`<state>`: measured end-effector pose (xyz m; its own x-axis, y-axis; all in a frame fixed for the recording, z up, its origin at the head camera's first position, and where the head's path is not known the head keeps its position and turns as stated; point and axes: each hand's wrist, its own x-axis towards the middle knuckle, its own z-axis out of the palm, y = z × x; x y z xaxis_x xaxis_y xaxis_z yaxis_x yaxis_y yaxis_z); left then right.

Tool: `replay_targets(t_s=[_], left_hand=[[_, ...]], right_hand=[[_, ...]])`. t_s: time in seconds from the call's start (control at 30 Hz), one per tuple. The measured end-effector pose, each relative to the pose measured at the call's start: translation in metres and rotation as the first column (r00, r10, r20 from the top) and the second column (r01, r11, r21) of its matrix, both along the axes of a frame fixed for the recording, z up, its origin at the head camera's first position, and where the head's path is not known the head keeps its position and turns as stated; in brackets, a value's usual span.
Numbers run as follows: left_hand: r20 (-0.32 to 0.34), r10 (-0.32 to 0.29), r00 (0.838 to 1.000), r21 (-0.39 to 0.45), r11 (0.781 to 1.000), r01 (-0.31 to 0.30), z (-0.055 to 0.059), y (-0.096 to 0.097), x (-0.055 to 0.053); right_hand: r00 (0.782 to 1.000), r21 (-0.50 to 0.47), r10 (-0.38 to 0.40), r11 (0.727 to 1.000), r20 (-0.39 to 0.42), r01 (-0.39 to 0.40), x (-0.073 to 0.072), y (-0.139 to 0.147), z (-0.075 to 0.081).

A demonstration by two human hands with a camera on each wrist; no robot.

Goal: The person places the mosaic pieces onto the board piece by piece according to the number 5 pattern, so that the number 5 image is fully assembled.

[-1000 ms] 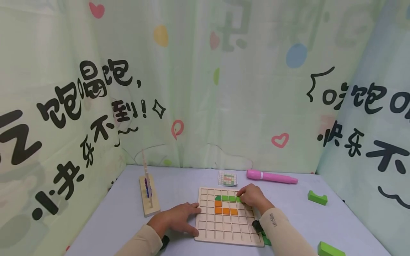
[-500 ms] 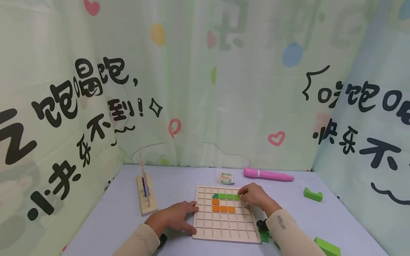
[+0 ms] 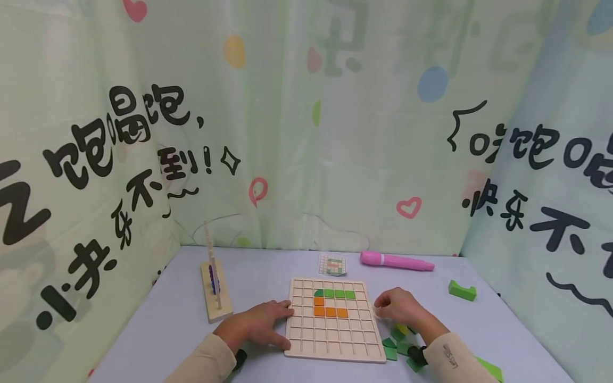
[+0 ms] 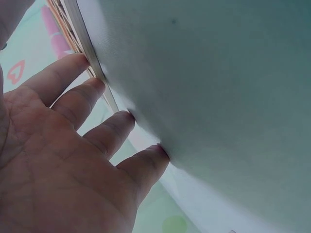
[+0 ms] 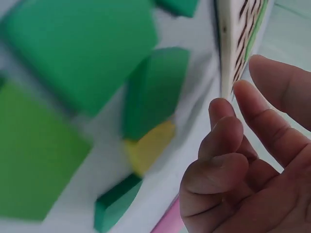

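A pale wooden grid board [image 3: 335, 340] lies on the table between my hands. In its upper part sit a row of green tiles [image 3: 339, 293] and several orange tiles [image 3: 330, 311]. My left hand [image 3: 256, 322] rests spread at the board's left edge; in the left wrist view its straight fingers [image 4: 119, 128] touch the rim and table. My right hand [image 3: 401, 308] hovers beside the right edge, fingers loosely bent, holding nothing. Below it lie loose green pieces [image 3: 390, 353] and a yellow piece [image 3: 402, 329], partly hidden by the wrist. Large blurred green pieces [image 5: 87, 48] fill the right wrist view.
Behind the board lies a small pattern card [image 3: 332, 265], with a pink marker-shaped stick [image 3: 397, 261] to its right. A wooden stand [image 3: 217, 298] with an upright part is at left. Green blocks [image 3: 462, 290] lie at right. Printed curtains surround the table.
My right hand has let go of the last green tile in the row and moved right and nearer, off the board. The left hand stays at the board's edge.
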<state>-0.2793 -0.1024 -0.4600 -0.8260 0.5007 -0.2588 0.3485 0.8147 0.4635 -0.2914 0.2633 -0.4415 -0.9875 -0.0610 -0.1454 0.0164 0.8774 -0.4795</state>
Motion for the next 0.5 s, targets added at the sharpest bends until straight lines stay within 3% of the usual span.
replay_targets(t_s=[0.23, 0.5], left_hand=[[-0.003, -0.001, 1.000, 0.006, 1.000, 0.001, -0.001, -0.001, 0.000], [0.000, -0.006, 1.000, 0.013, 1.000, 0.006, 0.000, 0.000, 0.001]], right_hand=[[0.999, 0.056, 0.034, 0.998, 0.015, -0.035, 0.012, 0.021, 0.004], [0.993, 0.078, 0.078, 0.993, 0.091, -0.085, 0.026, 0.036, 0.005]])
